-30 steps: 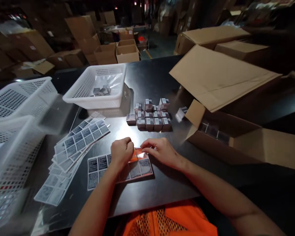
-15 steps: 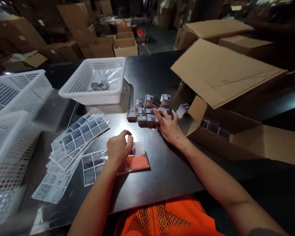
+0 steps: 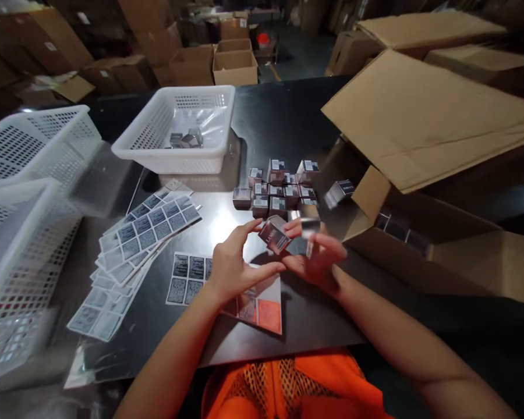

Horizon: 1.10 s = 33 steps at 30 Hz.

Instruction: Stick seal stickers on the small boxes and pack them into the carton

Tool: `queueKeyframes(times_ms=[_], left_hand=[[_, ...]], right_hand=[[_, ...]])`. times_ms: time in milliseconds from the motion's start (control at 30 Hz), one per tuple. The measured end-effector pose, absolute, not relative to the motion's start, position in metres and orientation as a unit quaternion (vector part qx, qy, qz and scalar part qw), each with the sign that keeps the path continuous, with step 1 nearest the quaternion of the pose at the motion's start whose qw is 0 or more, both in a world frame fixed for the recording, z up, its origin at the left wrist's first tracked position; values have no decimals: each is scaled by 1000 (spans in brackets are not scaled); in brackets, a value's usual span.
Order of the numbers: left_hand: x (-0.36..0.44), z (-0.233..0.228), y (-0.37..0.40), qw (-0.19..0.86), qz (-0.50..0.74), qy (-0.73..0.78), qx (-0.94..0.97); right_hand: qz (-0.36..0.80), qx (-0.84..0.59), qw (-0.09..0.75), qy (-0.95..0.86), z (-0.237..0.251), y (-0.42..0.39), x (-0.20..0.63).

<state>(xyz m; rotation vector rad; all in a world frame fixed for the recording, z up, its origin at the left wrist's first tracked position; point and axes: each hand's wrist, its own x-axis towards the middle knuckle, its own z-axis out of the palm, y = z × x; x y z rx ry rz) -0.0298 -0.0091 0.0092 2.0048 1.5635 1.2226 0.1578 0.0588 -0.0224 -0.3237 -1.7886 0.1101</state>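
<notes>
In front of me, my right hand (image 3: 317, 256) grips a small dark carton (image 3: 274, 234) with printed lettering, tilted. A second small silvery carton (image 3: 309, 226) is blurred among its fingers. My left hand (image 3: 240, 265) has thumb and fingers spread apart around the dark carton's left side; whether a fingertip touches it I cannot tell. Under the left hand lies a label sheet (image 3: 269, 315) with orange backing and a pale part. Its printed labels (image 3: 188, 278) show left of my wrist. Just beyond my hands, several small cartons (image 3: 277, 190) stand grouped on the table.
A fanned stack of label sheets (image 3: 146, 233) lies at left. Behind it stands a white basket (image 3: 170, 154) with several small cartons; more white baskets (image 3: 39, 145) line the left edge. An open cardboard box (image 3: 467, 250) is at right, with a lone small carton (image 3: 340, 191) by its flap.
My right hand has come back from the carton group with small cartons in its fingers. My left hand has opened and moved right towards them. The view has shifted slightly.
</notes>
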Motion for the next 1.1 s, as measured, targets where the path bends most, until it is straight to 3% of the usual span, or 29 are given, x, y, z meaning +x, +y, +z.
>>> queueKeyframes(times_ms=[100, 300, 367, 533, 700, 833, 1100], left_hand=[[-28, 13, -11, 178, 447, 537, 693], [-36, 18, -7, 341, 408, 548, 646], [-39, 18, -5, 358, 402, 539, 648], [-40, 12, -2, 404, 448, 529, 596], [-35, 1, -4, 423, 468, 501, 593], [-32, -6, -6, 437, 460, 490, 598], [-30, -6, -5, 473, 438, 516, 565]], right_hand=[[28, -64, 557, -828, -12, 56, 165], [34, 58, 441, -895, 5, 50, 163], [51, 29, 461, -886, 8, 47, 165], [156, -199, 568, -783, 27, 37, 182], [422, -244, 556, -674, 49, 33, 186], [537, -288, 488, -625, 50, 36, 183], [493, -317, 500, -638, 44, 42, 188]])
